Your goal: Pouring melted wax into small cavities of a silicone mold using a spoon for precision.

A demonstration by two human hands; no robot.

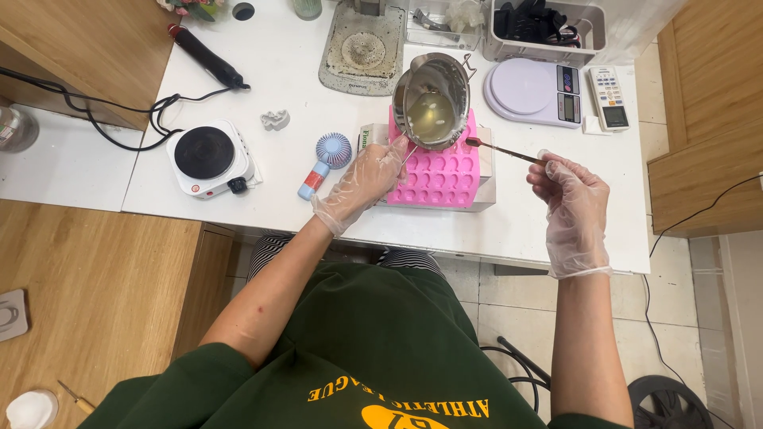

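My left hand [364, 181], in a clear glove, grips the handle of a small metal pot [432, 97] and tilts it over a pink silicone mould [439, 173] with several round cavities. The pot holds a pale yellowish liquid. My right hand [571, 199], also gloved, holds a thin stick with a small red spoon tip [501, 150]; the tip rests at the mould's right edge under the pot's rim. The mould sits on a white box on the white table [556, 230].
A small electric hotplate [208, 158] with a black cable stands at the left. A hand-held fan [326, 160] lies beside the mould. A kitchen scale [534, 91], a remote control [610, 97], a stained mat [363, 48] and a bin of black items [540, 24] line the back.
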